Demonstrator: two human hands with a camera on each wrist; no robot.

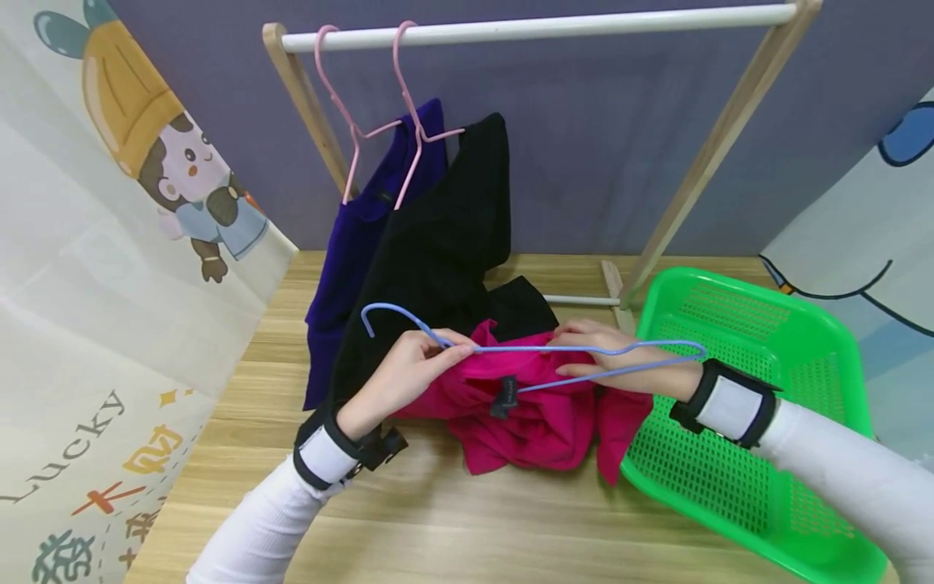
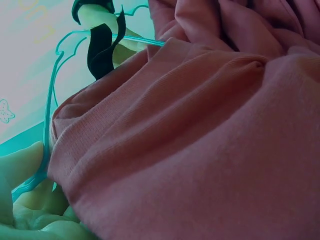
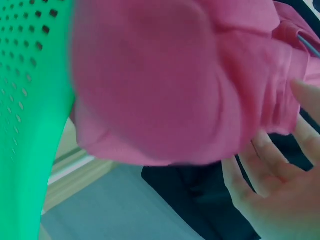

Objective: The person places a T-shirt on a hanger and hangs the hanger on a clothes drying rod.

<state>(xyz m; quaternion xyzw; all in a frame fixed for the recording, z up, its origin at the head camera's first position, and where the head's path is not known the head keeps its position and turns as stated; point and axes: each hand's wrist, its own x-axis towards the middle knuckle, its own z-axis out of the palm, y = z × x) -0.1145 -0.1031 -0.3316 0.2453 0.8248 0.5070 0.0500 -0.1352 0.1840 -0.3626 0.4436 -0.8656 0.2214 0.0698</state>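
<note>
My left hand point(image 1: 409, 373) pinches a blue clothes hanger point(image 1: 394, 307) near the base of its hook. One arm of the hanger lies inside the neck opening of a bright pink shirt point(image 1: 540, 442); its other arm sticks out to the right, above my right wrist. At the collar, my right hand point(image 1: 613, 361) holds the pink fabric, thumb in front and fingers behind in the right wrist view. A dark label point(image 1: 504, 397) hangs at the neckline. In the left wrist view the shirt's ribbed collar point(image 2: 110, 120) spreads beside my left thumb point(image 2: 22, 162).
A rack with a white rail point(image 1: 584, 28) stands behind. A purple garment point(image 1: 328, 324) and a black garment point(image 1: 438, 235) hang there on pink hangers point(image 1: 412, 105). To the right is a green perforated basket point(image 1: 824, 357), under my right forearm. Wooden tabletop point(image 1: 409, 519) lies below.
</note>
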